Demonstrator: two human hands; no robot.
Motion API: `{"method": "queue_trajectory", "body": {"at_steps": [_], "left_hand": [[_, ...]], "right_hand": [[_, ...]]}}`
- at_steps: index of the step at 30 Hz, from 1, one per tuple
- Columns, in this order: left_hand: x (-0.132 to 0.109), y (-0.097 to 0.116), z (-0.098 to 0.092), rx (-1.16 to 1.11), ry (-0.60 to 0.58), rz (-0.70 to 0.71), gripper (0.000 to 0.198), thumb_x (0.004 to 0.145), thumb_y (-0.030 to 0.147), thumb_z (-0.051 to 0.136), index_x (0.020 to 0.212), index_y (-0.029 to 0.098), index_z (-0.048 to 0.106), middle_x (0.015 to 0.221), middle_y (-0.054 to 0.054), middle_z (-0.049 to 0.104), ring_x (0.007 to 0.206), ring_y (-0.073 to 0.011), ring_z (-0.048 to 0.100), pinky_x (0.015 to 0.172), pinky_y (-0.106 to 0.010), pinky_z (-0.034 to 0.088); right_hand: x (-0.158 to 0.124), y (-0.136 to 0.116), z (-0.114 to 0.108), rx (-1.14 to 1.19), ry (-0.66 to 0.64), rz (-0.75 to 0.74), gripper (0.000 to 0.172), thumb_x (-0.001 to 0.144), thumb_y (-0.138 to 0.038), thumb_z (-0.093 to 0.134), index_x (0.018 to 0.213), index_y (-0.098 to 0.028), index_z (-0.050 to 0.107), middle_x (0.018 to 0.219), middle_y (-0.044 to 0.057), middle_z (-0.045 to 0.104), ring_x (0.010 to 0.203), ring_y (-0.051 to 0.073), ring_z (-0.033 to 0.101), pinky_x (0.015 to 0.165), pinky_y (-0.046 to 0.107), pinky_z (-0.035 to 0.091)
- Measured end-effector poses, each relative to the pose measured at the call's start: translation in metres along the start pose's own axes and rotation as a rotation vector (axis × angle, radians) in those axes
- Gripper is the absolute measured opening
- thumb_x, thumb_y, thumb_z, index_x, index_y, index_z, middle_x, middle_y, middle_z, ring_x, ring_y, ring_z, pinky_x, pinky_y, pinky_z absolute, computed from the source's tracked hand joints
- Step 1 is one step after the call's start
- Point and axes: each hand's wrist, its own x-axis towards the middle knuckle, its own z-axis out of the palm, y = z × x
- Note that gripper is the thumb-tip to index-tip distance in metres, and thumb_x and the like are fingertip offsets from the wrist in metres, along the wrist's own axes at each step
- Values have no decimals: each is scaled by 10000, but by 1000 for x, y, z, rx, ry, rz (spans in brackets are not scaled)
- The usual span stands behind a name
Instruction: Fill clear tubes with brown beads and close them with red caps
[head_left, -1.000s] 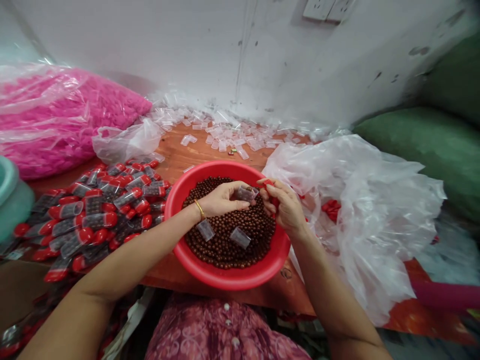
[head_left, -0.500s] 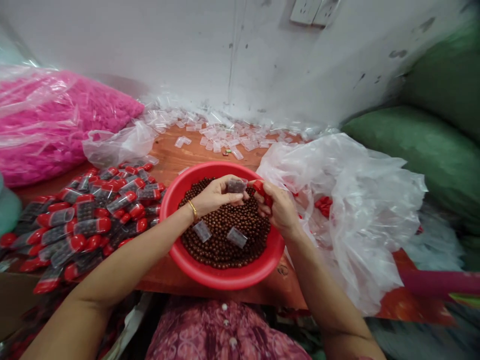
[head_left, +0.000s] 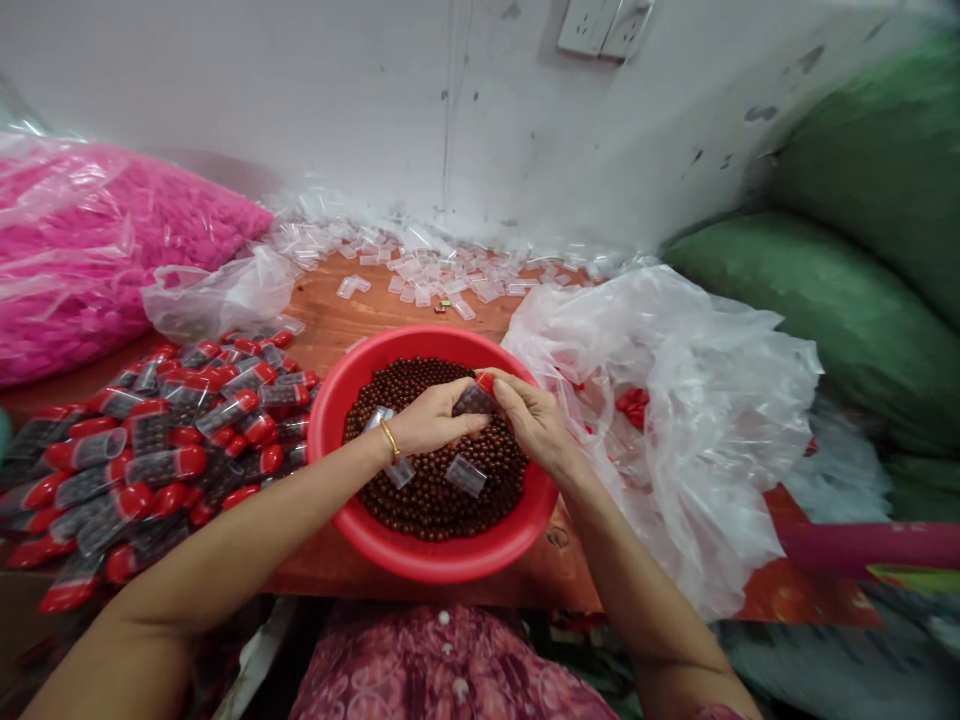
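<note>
Over the red basin [head_left: 442, 566], my left hand [head_left: 429, 420] is closed around a small clear tube [head_left: 469, 402] filled with dark beads. My right hand [head_left: 536, 420] is closed at the tube's upper end, fingers on a red cap [head_left: 485, 381] that sits there. Whether the cap is fully seated I cannot tell. Brown round beads [head_left: 420, 512] fill much of the basin. On them lies a clear tube [head_left: 466, 476], and two others show partly beside my left wrist.
Left of the basin is a heap of red-capped bead tubes [head_left: 165, 465], with a bag of pink pieces [head_left: 135, 240] behind. Clear plastic pieces [head_left: 427, 275] lie along the wall. At right, a crumpled plastic bag [head_left: 697, 400] holds red caps [head_left: 634, 406]; green sacks [head_left: 817, 300] stand beyond.
The red cap has come from beside the tube onto its end, and my right hand has closed in against the tube. Another clear tube now shows near my left wrist. The view shifted slightly.
</note>
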Motion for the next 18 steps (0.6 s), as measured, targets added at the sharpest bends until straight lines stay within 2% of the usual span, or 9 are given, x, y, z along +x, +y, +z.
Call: {"method": "queue_trajectory", "body": {"at_steps": [2,7,10,13,18], "left_hand": [[0,0,1,37,41,11,217,748,287,576,894,143,507,649,51,473,537,-63,423,500,-188,355],[-1,5,4,86,93,60,189,730,312,575,778,140,513,658,42,476,603,-82,414,572,-210,358],[-2,7,4,87,108,53,202,729,319,576,796,135,527,661,38,482,609,-85,413,571,-210,357],[-4,9,4,110,119,36,221,721,324,599,818,134,544,679,30,519,632,-91,444,589,-210,379],[-3,9,7,14,52,7,290,706,370,628,842,141,512,587,48,506,527,-77,447,509,-201,357]], "right_hand": [[-2,1,0,-82,-22,-42,364,873,-468,458,1012,-227,694,994,38,700,1014,195,620,955,368,461],[-8,0,-1,-270,-44,-132,368,904,-357,421,1164,-218,641,1132,54,673,1044,201,630,965,372,476],[-11,1,1,-291,-62,-163,382,901,-330,419,1210,-221,615,1127,62,674,992,201,654,924,369,506],[-10,1,2,-264,-79,-157,398,901,-370,409,1207,-225,618,1127,54,674,1018,208,643,923,375,503],[-7,1,-2,-146,-109,-99,487,913,-490,327,1168,-223,644,960,19,713,928,205,658,854,386,517]]}}
